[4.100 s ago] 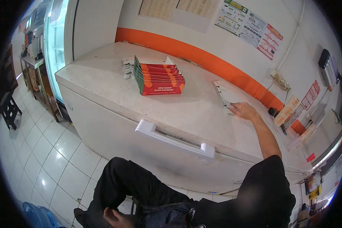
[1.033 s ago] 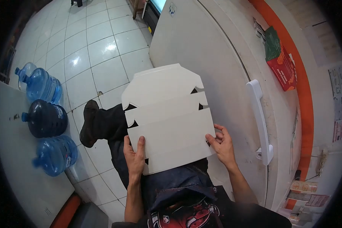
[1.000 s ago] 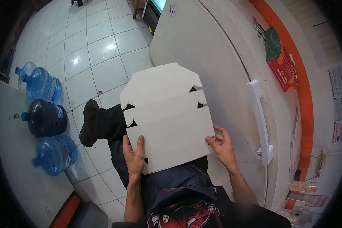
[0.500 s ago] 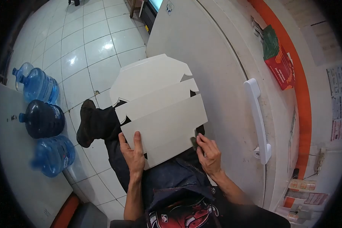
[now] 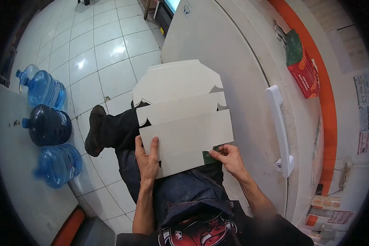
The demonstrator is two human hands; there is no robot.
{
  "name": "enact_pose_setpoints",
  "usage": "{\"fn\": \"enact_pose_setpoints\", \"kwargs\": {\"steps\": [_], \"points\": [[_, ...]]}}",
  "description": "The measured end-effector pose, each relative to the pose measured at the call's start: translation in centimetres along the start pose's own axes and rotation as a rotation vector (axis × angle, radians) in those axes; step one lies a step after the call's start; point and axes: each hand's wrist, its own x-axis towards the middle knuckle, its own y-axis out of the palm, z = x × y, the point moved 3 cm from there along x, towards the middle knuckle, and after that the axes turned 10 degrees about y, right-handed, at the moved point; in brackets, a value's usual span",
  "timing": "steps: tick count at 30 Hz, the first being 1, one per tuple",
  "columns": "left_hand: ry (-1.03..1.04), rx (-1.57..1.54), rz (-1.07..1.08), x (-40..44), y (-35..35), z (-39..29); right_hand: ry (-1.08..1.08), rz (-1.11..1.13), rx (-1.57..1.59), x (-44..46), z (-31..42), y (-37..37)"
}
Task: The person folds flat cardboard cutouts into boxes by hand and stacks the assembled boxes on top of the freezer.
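A flat, cut and creased white cardboard box blank (image 5: 188, 133) lies across my lap, with notches along both sides. My left hand (image 5: 146, 160) grips its lower left edge, thumb on top and fingers underneath. At the lower right corner, a small dark green flap (image 5: 209, 158) shows against the white card. My right hand (image 5: 230, 159) pinches this flap and the board's edge, its thumb lying on the green side. The right fingertips are partly hidden behind the card.
To the right stands a white fridge or freezer with a long handle (image 5: 279, 131). A red and green carton (image 5: 302, 67) rests on top of it. Several blue water jugs (image 5: 47, 90) stand at left on the tiled floor (image 5: 106, 57). My dark shoe (image 5: 95, 130) is left of the board.
The board has shifted right and straightened. My right hand has turned the corner flap inward, so its green face now shows. My left hand keeps its grip on the left edge.
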Motion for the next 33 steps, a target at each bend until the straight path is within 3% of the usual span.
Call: {"fn": "enact_pose_setpoints", "kwargs": {"steps": [3,7,11,14,17,18,21,24,27,33], "points": [[-0.16,-0.044,0.089,-1.4,-0.2,0.3,0.046,-0.002,0.221,0.3,-0.6,0.3],[-0.376,-0.179,0.157,-4.7,-0.6,0.9,0.142,0.003,0.218,0.1,0.1,-0.2],[-0.149,0.252,0.207,-4.6,-1.1,1.6,0.14,0.045,0.162,0.4,0.5,-0.4],[0.438,0.874,0.362,-5.3,1.2,1.3,0.102,0.017,0.125,0.8,-0.2,-0.3],[0.446,1.004,0.384,-6.1,3.5,2.0,0.074,-0.002,0.125,0.6,0.2,-0.2],[0.359,1.033,0.456,-6.0,4.0,1.7,0.067,-0.006,0.124,0.4,0.5,-0.1],[0.475,0.818,0.351,-5.4,3.3,-0.6,0.022,-0.035,0.171,0.6,-0.1,0.2],[-0.091,0.072,0.176,-4.7,0.6,2.7,0.098,-0.014,0.145,0.2,0.6,-0.1],[-0.252,-0.111,0.179,-4.2,0.7,2.2,0.097,0.001,0.147,0.0,1.0,-0.1],[-0.306,-0.12,0.303,-3.7,1.6,3.8,0.036,0.055,0.154,0.8,-0.3,-0.3]]}}
